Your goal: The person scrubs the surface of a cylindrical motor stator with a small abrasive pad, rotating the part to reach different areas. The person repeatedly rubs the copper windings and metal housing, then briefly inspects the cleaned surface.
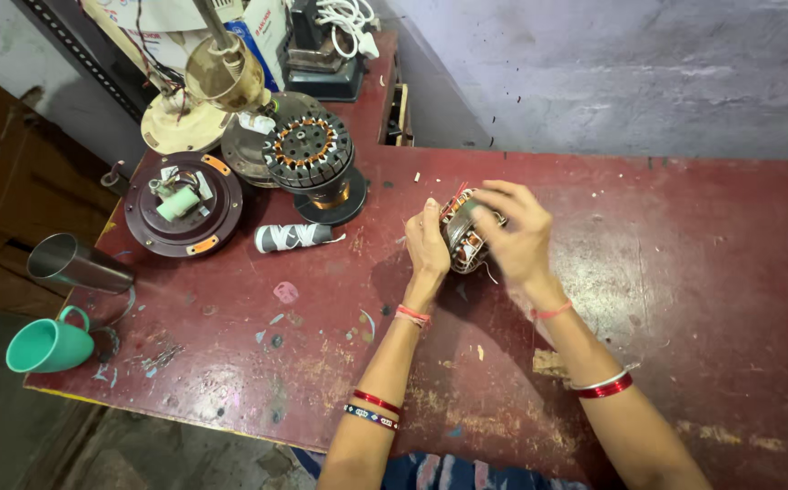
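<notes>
Both hands are gripping a wound stator w/ copper coils, just right of the black-white roll: left hand is cupping its side, right hand is curling fingers over the top.

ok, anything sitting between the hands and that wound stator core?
Nothing visible. The left hand and right hand already hold the stator core from both sides above the red table. The thread spool lies apart, to the left.
</notes>
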